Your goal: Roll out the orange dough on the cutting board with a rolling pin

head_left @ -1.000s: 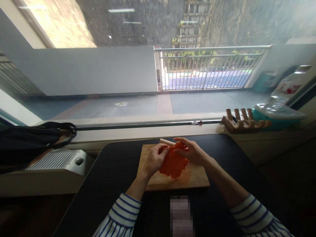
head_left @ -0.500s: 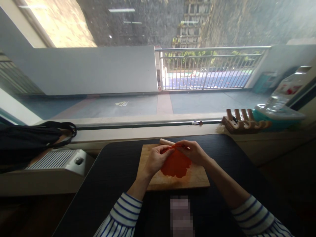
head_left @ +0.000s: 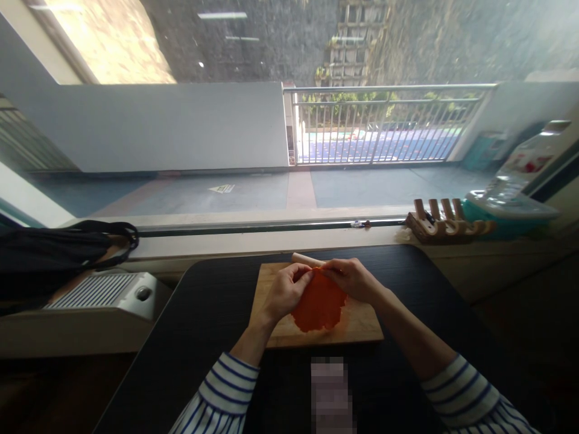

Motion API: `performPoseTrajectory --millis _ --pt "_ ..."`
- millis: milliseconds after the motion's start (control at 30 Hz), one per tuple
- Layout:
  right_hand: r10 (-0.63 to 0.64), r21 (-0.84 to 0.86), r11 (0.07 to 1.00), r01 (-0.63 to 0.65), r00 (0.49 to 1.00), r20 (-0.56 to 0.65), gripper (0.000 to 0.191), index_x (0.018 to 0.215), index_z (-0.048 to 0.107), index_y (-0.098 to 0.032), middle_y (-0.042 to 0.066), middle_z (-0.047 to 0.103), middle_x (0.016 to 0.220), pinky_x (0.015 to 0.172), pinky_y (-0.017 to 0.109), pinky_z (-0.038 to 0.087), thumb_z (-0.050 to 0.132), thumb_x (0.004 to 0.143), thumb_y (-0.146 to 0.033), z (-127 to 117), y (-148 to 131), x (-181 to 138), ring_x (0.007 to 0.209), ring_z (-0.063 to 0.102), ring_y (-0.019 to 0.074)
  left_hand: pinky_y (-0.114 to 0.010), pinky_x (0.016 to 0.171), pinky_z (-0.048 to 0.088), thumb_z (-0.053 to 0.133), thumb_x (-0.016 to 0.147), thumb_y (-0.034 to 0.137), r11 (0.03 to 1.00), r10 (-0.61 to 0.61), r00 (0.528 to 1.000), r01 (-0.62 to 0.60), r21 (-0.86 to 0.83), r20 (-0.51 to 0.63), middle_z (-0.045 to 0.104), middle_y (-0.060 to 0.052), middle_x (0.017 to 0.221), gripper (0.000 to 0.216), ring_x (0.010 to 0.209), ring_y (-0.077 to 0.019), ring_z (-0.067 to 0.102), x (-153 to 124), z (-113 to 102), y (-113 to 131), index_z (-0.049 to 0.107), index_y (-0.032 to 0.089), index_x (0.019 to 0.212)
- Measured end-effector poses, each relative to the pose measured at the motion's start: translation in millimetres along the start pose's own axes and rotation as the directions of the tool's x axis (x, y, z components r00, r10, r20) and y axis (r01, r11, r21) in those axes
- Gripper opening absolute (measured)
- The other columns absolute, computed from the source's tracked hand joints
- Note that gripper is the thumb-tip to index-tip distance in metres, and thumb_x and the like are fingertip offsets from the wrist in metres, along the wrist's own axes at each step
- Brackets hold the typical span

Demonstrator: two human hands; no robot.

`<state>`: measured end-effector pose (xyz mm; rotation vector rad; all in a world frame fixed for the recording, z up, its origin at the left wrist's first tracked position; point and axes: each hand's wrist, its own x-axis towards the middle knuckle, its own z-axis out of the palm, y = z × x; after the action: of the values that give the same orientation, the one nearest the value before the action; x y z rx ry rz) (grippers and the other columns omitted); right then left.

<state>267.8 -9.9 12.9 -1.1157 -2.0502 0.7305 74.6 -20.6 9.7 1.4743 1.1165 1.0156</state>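
A thin orange sheet of clay or dough [head_left: 319,304] with a ragged near edge hangs over the wooden board [head_left: 362,330]. My left hand [head_left: 289,289] pinches its far edge between thumb and fingers. Close beside it, my right hand [head_left: 350,278] pinches the same edge, fingertips almost meeting the left ones. Behind my hands a pale rolling stick [head_left: 304,259] lies at the board's far side, its right part hidden by my fingers. Whether the sheet's near edge touches the board I cannot tell.
The board rests on a dark table [head_left: 217,301] by the window. On the sill stand a wooden rack [head_left: 446,226], a teal box [head_left: 511,214] and a clear bottle [head_left: 525,160]. A black bag [head_left: 54,259] lies at left above a white heater [head_left: 117,295]. A blurred-out item [head_left: 332,395] is nearest me.
The orange sheet has shifted slightly left and toward me, its near edge now lower over the board. Both hands keep their pinch; the right fingers have moved slightly.
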Motion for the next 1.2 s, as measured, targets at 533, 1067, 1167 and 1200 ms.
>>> performPoseTrajectory --millis 533,1067,1167,1200 --pt "-0.064 -0.110 0.991 0.073 0.995 0.083 0.028 0.088 0.069 -0.017 0.000 0.065 0.068 0.056 0.020 0.037 0.045 0.091 -0.032 -10 -6 0 0.059 0.053 0.0098 -0.024 0.067 0.050 0.069 0.073 0.041 0.998 0.000 1.000 0.001 -0.056 0.024 0.072 -0.005 0.086 0.028 0.080 -0.0190 0.065 -4 4 7 0.072 0.017 0.089" --pt "0.145 0.262 0.953 -0.153 0.988 0.050 0.032 0.095 0.073 -0.017 0.002 0.071 0.080 0.061 0.024 0.047 0.057 0.082 -0.043 0 1 0 0.070 0.062 0.0158 -0.024 0.069 0.049 0.074 0.069 0.037 0.988 -0.036 0.999 0.036 -0.152 0.000 0.070 -0.005 0.083 0.029 0.077 -0.0156 0.063 -2 1 10 0.068 0.015 0.087" --pt "0.148 0.336 0.930 -0.150 0.988 0.032 0.029 0.091 0.073 -0.017 0.004 0.072 0.083 0.066 0.026 0.049 0.062 0.078 -0.041 1 1 0 0.075 0.064 0.0172 -0.025 0.068 0.049 0.071 0.072 0.039 0.977 -0.060 0.998 0.067 -0.204 0.036 0.071 -0.004 0.086 0.033 0.078 -0.0160 0.064 -3 1 11 0.067 0.017 0.096" --pt "0.149 0.343 0.928 -0.149 0.988 0.024 0.028 0.090 0.073 -0.017 0.004 0.072 0.083 0.067 0.026 0.049 0.062 0.078 -0.040 1 1 0 0.075 0.064 0.0174 -0.024 0.066 0.049 0.070 0.073 0.041 0.976 -0.075 0.996 0.084 -0.203 0.050 0.071 -0.004 0.086 0.033 0.077 -0.0159 0.064 -3 0 11 0.067 0.017 0.096"
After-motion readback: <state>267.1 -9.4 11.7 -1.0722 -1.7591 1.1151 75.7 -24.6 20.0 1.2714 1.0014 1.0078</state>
